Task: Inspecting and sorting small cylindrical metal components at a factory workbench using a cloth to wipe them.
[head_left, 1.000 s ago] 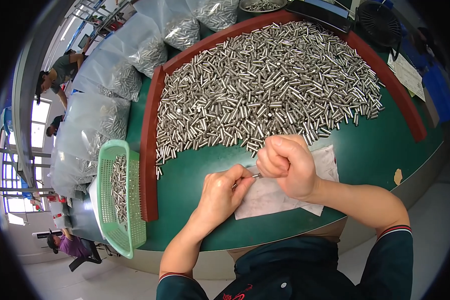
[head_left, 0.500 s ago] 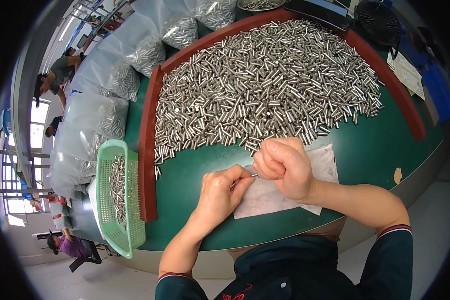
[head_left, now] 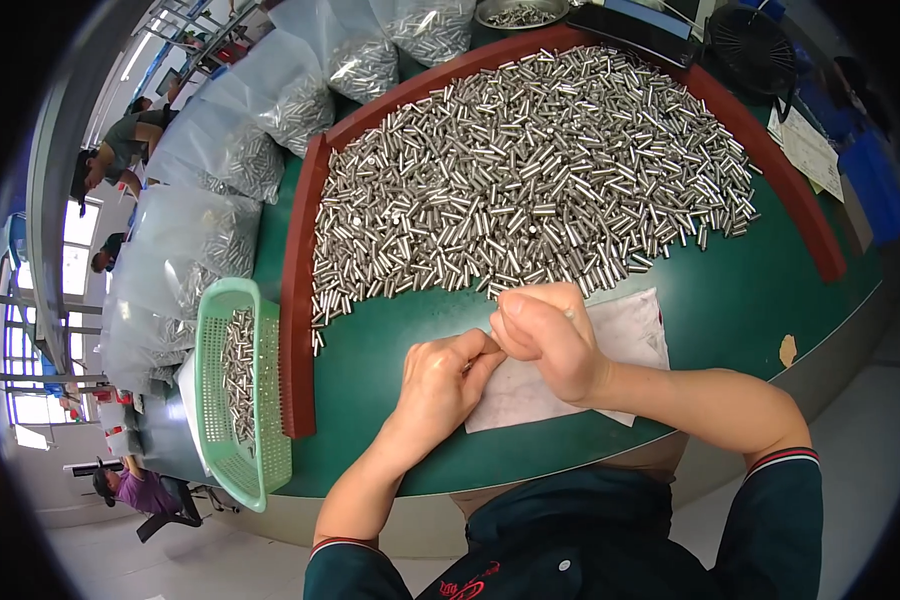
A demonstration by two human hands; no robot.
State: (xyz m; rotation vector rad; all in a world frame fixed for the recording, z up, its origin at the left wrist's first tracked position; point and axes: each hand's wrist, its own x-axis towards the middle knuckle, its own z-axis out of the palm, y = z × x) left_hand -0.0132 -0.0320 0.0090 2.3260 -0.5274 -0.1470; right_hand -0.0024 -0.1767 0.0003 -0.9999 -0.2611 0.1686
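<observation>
On the green table (head_left: 390,360) a big heap of metal pins (head_left: 530,170) lies within the red rim. Our left hand (head_left: 440,385) and right hand (head_left: 550,335) meet over the white cloth (head_left: 625,335), fingers curled together — apparently pinching one pin, mostly hidden. We'd best keep it low over the cloth — a slip loses it.

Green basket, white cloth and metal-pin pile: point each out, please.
green basket (head_left: 232,455): head view, on its mesh side wall.
white cloth (head_left: 625,330): head view, on its bare right part.
pile of metal pins (head_left: 530,170): head view, at the heap's middle.
</observation>
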